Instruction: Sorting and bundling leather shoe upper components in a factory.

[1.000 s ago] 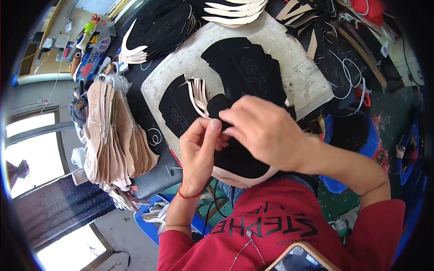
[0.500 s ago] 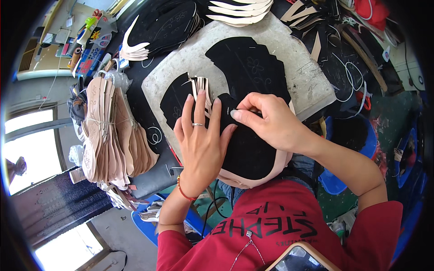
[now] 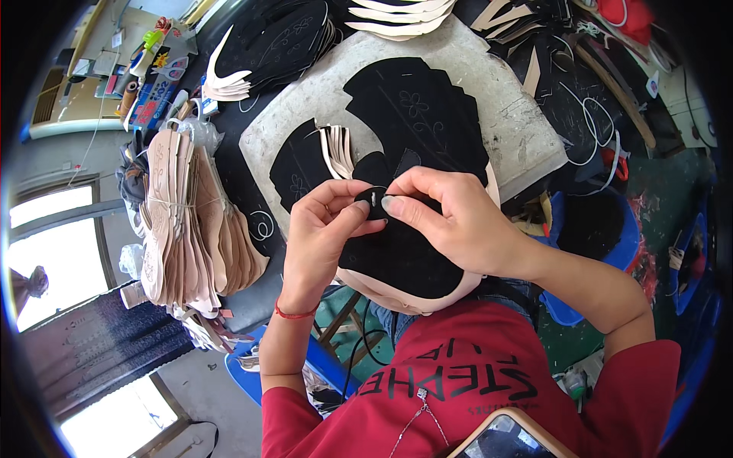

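A black leather-like piece point(image 3: 371, 202), its rounded edge lifted and showing a small white mark, is pinched between both my hands. My left hand point(image 3: 321, 233) holds it by thumb and fingers from the left. The thumb and forefinger of my right hand point(image 3: 469, 225) close on its right side. Below them, a larger black panel point(image 3: 405, 263) with a pale underside point(image 3: 405, 301) reaches over the near edge toward my lap. Just beyond lie layered black panels point(image 3: 416, 114) with stitched flower lines. Pale narrow strips point(image 3: 336, 151) rest beside a smaller black panel point(image 3: 294, 164).
Under the work is a pale worn board point(image 3: 527, 141). Tied bundles of beige cut pieces point(image 3: 175, 221) stand at the left. Black pieces point(image 3: 279, 42) are stacked at the back. A white cord point(image 3: 588, 126) and a blue tub point(image 3: 569, 298) are on the right.
My left hand has come off the flat panel, drawn back and curled into a pinch. The edge of the black piece is now lifted between both hands.
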Motion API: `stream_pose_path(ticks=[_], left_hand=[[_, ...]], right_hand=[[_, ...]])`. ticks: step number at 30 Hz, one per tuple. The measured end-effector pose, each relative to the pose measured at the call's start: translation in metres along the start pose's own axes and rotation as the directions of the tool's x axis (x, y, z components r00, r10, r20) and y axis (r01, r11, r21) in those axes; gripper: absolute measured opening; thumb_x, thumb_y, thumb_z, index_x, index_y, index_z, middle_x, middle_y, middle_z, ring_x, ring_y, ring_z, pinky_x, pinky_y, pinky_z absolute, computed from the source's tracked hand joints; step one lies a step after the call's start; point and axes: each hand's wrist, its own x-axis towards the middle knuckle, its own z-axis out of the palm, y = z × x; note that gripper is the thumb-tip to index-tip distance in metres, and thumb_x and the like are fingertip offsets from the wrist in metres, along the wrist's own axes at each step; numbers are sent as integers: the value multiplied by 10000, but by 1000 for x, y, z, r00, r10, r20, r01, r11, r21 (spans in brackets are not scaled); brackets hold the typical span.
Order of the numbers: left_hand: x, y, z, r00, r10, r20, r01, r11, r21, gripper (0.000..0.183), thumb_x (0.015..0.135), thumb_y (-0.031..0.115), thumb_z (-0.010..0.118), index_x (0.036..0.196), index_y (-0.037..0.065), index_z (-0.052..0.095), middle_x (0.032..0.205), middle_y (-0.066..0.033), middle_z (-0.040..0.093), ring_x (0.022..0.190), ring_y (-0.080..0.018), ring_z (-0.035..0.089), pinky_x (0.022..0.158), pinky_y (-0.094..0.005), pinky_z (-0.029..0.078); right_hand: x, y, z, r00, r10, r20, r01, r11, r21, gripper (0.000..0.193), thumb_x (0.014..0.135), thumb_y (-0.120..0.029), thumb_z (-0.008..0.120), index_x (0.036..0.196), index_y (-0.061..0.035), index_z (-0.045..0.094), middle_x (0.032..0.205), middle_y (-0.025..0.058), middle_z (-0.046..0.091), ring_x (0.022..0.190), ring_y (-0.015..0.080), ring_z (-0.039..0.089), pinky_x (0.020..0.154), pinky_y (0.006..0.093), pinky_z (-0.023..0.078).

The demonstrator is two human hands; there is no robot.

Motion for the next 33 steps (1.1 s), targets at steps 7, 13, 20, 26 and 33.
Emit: stream_pose_path(ticks=[7, 13, 20, 26, 33], left_hand=[[-5, -3, 0, 999, 41, -31, -42, 998, -41, 233, 863, 27, 623, 1076, -56, 574, 918, -98, 640, 814, -120, 634, 744, -263, 574], [-5, -4, 4, 991, 114, -68, -110, 992, 64, 209, 876, 6, 594, 1073, -62, 570, 909, -95, 636, 806, -113, 629, 718, -250, 575], [0, -12, 0, 986, 160, -48, -151, 978, 142, 188, 888, 6, 572, 1066, -57, 567, 901, -97, 642, 809, -108, 625, 708, -245, 570], [-3, -7, 2, 983, 158, -97, -151, 986, 76, 184, 895, 24, 580, 1061, -54, 570, 921, -101, 647, 817, -111, 625, 703, -248, 570], [4, -11, -4, 992, 102, -73, -105, 994, -38, 203, 883, 35, 603, 1064, -50, 569, 904, -94, 639, 789, -106, 625, 675, -247, 574]], right_hand=[[2, -1, 7, 994, 112, -2, -112, 992, -49, 210, 894, -155, 579, 924, 46, 632, 775, 119, 643, 709, 172, 604, 637, 299, 464], [3, 11, 12, 967, 246, 72, -255, 953, 161, 221, 927, -183, 570, 995, 19, 627, 856, 21, 628, 762, 57, 549, 654, 221, 445], [8, 6, 13, 942, 312, 123, -334, 850, 406, 215, 916, -173, 569, 926, 30, 638, 736, 4, 602, 696, 41, 498, 629, 214, 420], [11, 8, 12, 989, 139, -51, -125, 970, 207, 267, 905, -219, 566, 912, 39, 634, 743, 70, 636, 699, 84, 580, 628, 248, 453], [11, 7, 13, 978, 205, -42, -197, 970, 141, 276, 899, -237, 573, 934, 27, 646, 668, 32, 591, 586, 56, 485, 535, 250, 395]])
